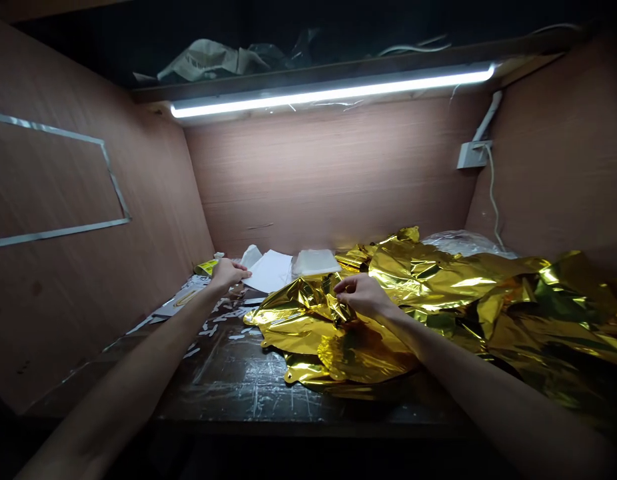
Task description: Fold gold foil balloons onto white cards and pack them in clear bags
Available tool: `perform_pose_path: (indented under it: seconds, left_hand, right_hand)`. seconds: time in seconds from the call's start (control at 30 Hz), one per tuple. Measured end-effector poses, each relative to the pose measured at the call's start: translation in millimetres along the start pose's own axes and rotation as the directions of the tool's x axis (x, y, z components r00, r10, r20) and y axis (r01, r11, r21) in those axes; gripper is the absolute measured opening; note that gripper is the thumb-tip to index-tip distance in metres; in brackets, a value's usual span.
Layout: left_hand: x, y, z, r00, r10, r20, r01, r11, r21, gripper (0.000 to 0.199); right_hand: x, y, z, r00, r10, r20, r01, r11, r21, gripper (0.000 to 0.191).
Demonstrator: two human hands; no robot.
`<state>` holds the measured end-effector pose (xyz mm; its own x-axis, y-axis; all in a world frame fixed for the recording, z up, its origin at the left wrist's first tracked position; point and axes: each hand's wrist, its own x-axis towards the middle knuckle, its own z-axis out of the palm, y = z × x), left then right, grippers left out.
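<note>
Near the back left of the work surface, my left hand [228, 275] is closed, thumb and fingers pinched together at the left corner of a white sheet [271, 270]. Whatever lies between those fingertips is too small to make out. My right hand [363, 293] is closed over the crumpled part of a shiny gold foil balloon [308, 327], its fingertips curled against the foil. That balloon lies flat and uninflated, with small holed tabs along its left edge. More gold foil balloons [438, 280] are heaped to the right, partly behind my right forearm.
Small white strips [236, 337] are scattered left of the foil. A clear-wrapped white stack [317, 262] stands at the back. Wooden walls enclose the bench, with a lit tube [333, 90] overhead. A power socket [473, 155] with a hanging cable is at right.
</note>
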<state>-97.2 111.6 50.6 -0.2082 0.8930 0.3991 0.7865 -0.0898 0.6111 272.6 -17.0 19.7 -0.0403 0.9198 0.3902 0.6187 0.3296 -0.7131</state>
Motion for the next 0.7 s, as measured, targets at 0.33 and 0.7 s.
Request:
perform_pose_path:
  seconds: [0.33, 0.7]
  left_hand:
    - [-24.3, 34.8, 11.5, 0.8, 0.535, -0.272, -0.512, 0.845, 0.155, 0.028]
    - [-3.7, 27.8, -3.6, 0.808, 0.244, -0.536, -0.218, 0.969, 0.114, 0.013]
  right_hand:
    - [-8.4, -12.2, 0.8, 0.965, -0.222, -0.14, 0.212, 0.974, -0.077, 0.024]
    - [-9.7, -10.7, -1.5, 0.953, -0.262, -0.152, 0.251, 0.964, -0.087, 0.024]
